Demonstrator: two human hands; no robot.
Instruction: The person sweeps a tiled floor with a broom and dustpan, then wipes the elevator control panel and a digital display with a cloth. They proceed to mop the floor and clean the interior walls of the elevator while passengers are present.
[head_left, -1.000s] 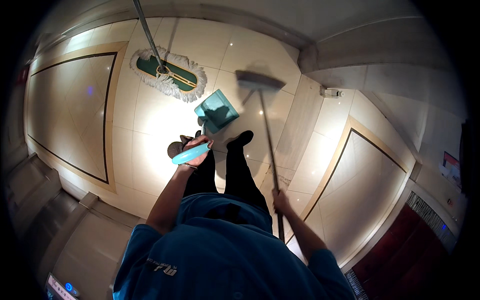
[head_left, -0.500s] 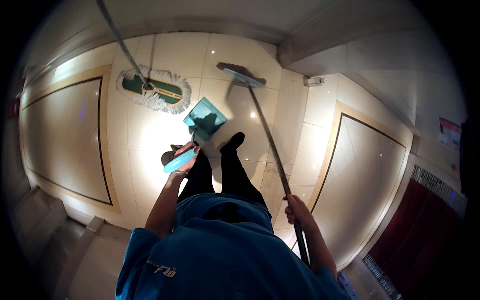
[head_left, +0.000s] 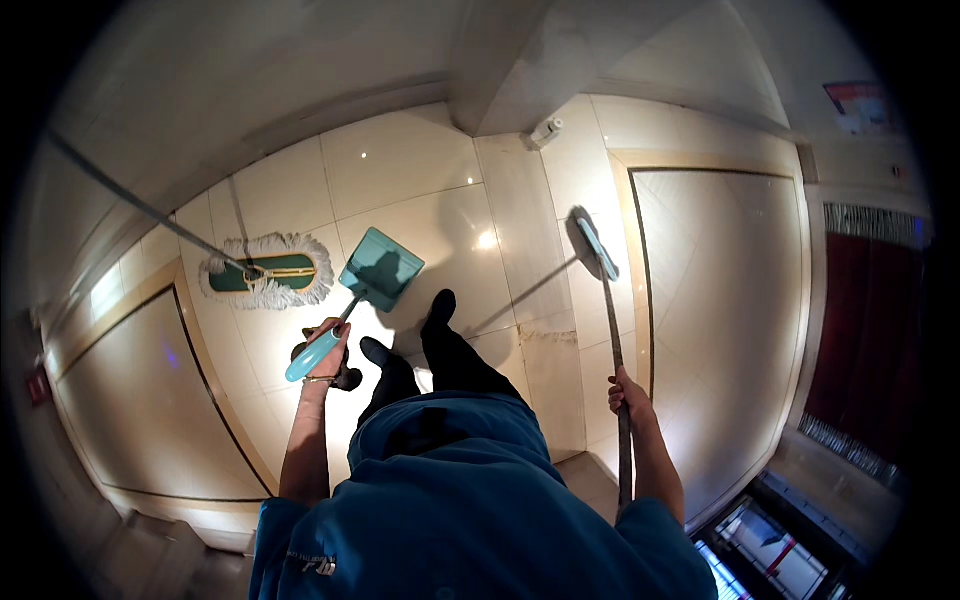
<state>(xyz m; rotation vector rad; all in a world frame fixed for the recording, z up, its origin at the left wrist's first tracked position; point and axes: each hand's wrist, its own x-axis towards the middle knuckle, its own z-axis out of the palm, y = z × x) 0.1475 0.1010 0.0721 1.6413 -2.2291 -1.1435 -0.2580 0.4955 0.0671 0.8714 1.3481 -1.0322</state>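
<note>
My left hand is closed round the light-blue handle of a teal dustpan, whose pan is over the floor ahead of my feet. Dark patches show inside the pan; shadow or dirt, I cannot tell. Out to the right, my right hand grips the long dark pole of a broom. Its narrow light-blue head and dark bristles are over the tiles near the right-hand floor panel. A small brown thing, partly hidden by my left hand, shows beside my feet.
A flat mop with white fringe and a green base lies left of the dustpan, its pole leaning toward the wall. A wall corner juts in ahead, with a small white fitting beside it. A dark red fringed mat lies far right.
The broom has swung to the right and closer, from the tiles by the wall corner to near the right-hand panel. My body and view have turned right; the dustpan stays in my left hand.
</note>
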